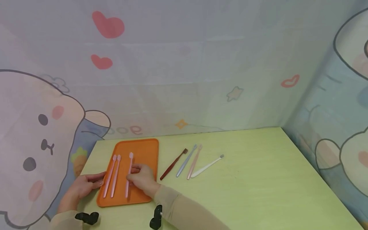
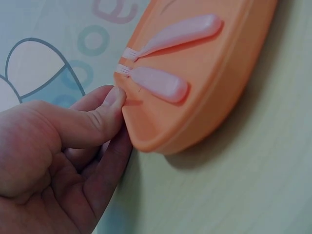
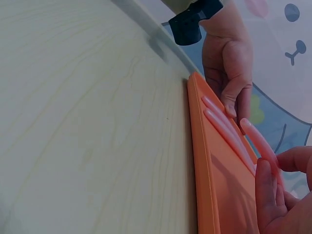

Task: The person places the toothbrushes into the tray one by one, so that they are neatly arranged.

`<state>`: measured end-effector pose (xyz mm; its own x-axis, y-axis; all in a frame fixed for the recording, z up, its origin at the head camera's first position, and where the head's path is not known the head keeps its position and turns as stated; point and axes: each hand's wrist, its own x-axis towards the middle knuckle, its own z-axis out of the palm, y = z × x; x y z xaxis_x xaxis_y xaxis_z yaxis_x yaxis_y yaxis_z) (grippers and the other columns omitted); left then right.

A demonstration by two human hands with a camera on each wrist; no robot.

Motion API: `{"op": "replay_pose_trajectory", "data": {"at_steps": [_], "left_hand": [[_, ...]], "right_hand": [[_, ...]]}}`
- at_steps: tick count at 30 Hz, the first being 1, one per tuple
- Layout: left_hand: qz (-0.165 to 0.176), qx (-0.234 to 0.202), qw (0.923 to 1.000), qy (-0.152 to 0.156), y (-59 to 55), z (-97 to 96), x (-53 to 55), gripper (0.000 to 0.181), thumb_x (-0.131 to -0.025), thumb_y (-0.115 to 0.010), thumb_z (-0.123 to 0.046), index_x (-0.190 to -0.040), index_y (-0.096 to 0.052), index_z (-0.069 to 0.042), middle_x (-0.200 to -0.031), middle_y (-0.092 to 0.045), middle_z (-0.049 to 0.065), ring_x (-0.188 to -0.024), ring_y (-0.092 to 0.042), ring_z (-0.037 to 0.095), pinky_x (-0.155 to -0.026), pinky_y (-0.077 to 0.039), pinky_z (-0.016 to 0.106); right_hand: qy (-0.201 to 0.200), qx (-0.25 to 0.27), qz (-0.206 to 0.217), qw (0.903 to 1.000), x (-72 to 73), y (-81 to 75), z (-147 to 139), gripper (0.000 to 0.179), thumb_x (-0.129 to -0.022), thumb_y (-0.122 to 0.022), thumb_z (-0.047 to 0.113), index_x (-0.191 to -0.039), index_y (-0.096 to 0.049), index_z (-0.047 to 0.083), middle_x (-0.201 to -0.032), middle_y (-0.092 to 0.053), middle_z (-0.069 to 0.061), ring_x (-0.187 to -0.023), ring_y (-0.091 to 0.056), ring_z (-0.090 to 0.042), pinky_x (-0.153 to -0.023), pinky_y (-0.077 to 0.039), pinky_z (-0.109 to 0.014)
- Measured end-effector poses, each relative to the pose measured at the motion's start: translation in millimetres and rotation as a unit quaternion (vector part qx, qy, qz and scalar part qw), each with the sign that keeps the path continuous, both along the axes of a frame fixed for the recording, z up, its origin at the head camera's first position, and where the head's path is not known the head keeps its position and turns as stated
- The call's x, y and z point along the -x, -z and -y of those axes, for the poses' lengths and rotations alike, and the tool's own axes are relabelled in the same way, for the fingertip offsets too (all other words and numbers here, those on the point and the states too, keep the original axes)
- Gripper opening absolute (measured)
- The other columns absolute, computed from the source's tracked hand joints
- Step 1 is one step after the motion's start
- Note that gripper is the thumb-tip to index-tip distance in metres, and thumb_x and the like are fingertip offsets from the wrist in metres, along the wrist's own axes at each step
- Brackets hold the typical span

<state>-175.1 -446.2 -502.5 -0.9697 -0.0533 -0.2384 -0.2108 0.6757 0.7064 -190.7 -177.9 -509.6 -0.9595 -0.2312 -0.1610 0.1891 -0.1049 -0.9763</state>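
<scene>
My left hand (image 1: 81,187) pinches the left rim of an orange tray (image 1: 143,147), thumb on top and fingers at the side, as the left wrist view shows. Over the tray, my right hand (image 1: 144,180) holds a pink toothbrush (image 1: 127,190) between thumb and fingers, its head pointing to the far side. In the right wrist view its handle end (image 3: 253,134) stands raised above the tray floor. Two more pink toothbrushes, one (image 1: 109,179) nearer the left rim and another (image 1: 115,179) beside it, lie side by side in the tray, heads away from me.
Right of the tray on the pale wooden table (image 1: 258,179) lie a dark red toothbrush (image 1: 173,165), a blue one (image 1: 185,163), a light pink one (image 1: 195,162) and a white one (image 1: 205,167). Printed cloth (image 1: 172,64) hangs behind and along the sides.
</scene>
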Motion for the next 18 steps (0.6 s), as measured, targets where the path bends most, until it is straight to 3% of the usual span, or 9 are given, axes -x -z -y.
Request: {"op": "replay_pose_trajectory", "data": {"at_steps": [18], "left_hand": [[0.000,-0.001,1.0000,0.002,0.6,-1.6,-0.2,0.055,-0.102,-0.076,-0.020,-0.147,-0.058,0.005,-0.143,-0.062,0.029,-0.140,-0.048,0.052,-0.113,-0.039,0.067]], "right_hand": [[0.003,-0.009,-0.002,0.9999,1.7,6.5,0.7,0.040,-0.087,-0.079,-0.005,-0.126,-0.072,0.001,-0.098,-0.068,-0.001,-0.072,-0.067,-0.012,-0.064,-0.064,-0.031]]}}
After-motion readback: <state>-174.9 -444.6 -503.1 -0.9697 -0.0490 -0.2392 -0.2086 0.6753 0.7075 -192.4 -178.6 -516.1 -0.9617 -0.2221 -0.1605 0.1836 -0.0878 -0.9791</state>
